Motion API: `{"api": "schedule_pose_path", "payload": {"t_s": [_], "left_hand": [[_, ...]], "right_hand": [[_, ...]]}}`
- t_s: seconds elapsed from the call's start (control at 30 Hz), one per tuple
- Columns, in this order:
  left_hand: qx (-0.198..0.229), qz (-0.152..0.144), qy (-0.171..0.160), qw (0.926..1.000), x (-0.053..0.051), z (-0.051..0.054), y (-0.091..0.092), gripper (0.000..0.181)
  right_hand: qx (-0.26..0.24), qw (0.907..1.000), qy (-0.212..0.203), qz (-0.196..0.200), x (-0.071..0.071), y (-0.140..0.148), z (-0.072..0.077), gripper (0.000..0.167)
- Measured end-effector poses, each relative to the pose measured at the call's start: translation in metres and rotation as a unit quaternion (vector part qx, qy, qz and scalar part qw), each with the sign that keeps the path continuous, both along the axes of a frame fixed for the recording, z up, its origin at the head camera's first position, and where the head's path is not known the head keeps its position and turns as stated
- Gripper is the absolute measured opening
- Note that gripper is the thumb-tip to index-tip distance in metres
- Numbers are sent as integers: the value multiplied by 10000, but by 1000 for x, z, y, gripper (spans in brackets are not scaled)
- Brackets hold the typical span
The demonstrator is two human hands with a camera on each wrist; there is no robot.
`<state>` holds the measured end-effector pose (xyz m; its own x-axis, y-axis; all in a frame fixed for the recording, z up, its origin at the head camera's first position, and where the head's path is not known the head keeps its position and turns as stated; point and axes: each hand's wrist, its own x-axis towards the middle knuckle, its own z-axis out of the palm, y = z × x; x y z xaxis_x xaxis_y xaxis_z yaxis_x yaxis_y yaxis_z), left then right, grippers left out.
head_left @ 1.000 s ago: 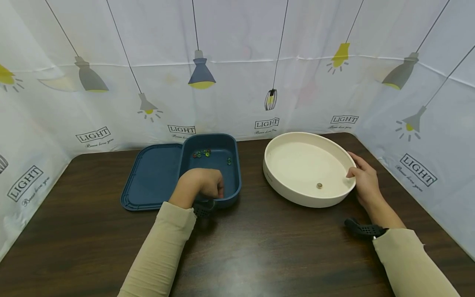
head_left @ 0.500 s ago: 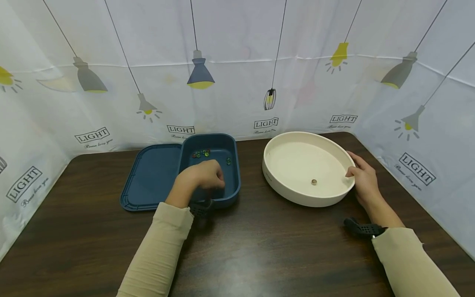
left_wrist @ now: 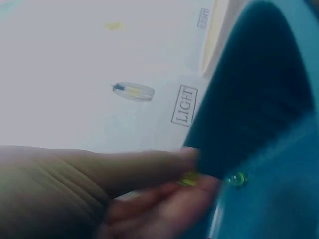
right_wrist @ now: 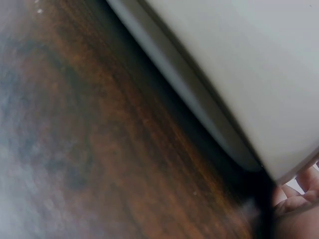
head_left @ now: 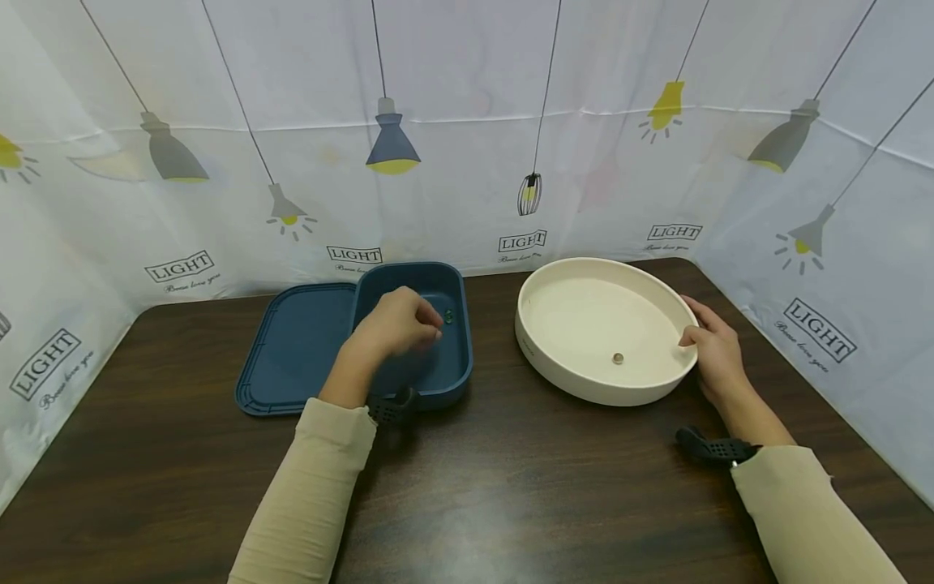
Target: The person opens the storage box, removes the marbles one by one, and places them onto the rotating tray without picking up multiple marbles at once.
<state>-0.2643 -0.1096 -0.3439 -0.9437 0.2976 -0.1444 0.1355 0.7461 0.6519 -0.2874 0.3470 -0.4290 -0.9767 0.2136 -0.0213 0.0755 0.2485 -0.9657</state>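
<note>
Your left hand [head_left: 400, 323] pinches a yellow marble [left_wrist: 188, 179] above the blue box [head_left: 454, 369]; a slack fingertip pinch could let it slip and roll. Your right hand [head_left: 718, 357] has its fingers curled on the rim of the cream tray [head_left: 584, 324]; tilting that could set the small marble [head_left: 618, 358] inside rolling. Your pinched one looks tiny, glassy, yellow, partly covered and blurred.

Glare on tabletop [head_left: 467, 527]; blurred wrist views.

a yellow piece [left_wrist: 188, 179] is pinched in the left hand [head_left: 398, 323], a round cream tray [head_left: 584, 324] gripped by the right hand [head_left: 717, 355].
</note>
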Motion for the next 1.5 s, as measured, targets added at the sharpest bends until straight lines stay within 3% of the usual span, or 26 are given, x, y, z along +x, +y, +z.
{"api": "schedule_pose_path", "payload": {"t_s": [0.13, 0.3, 0.43, 0.53, 0.63, 0.77, 0.93, 1.2, 1.3, 1.43, 1.5], "left_hand": [[715, 554, 840, 9924, 3, 6, 11, 25], [1249, 788, 1685, 9746, 10, 13, 35, 22], [1657, 952, 1990, 9612, 12, 17, 61, 19], [1943, 1128, 2050, 9526, 12, 20, 84, 18], [2177, 1092, 2079, 9473, 12, 19, 109, 18], [2397, 990, 1891, 9471, 12, 13, 144, 18], [2446, 962, 1763, 9486, 8, -3, 180, 17], [1677, 737, 1895, 9646, 2, -31, 198, 17], [1089, 507, 2018, 9720, -1, -39, 201, 19], [409, 427, 2259, 9723, -2, -47, 204, 19], [311, 443, 2342, 9707, -1, -48, 205, 19]], "right_hand": [[1, 10000, 27, 32, -1, 0, 1, 79], [-42, 10000, -55, 3, -1, 0, 1, 79], [112, 9999, -107, -67, 0, 0, 1, 78], [43, 9999, -57, -71, 0, 0, 1, 78], [-85, 9999, -42, -47, 0, 1, 0, 78], [-44, 10000, -42, -57, -1, 2, -2, 78], [-8, 10000, 4, -68, -2, 1, -2, 75], [-10, 10000, -78, -12, 1, 1, 0, 65], [-240, 9997, -12, -51, 1, 2, 1, 58], [-601, 9981, 116, -39, 2, 2, 0, 53], [-629, 9979, 142, -49, 2, 2, -1, 53]]}}
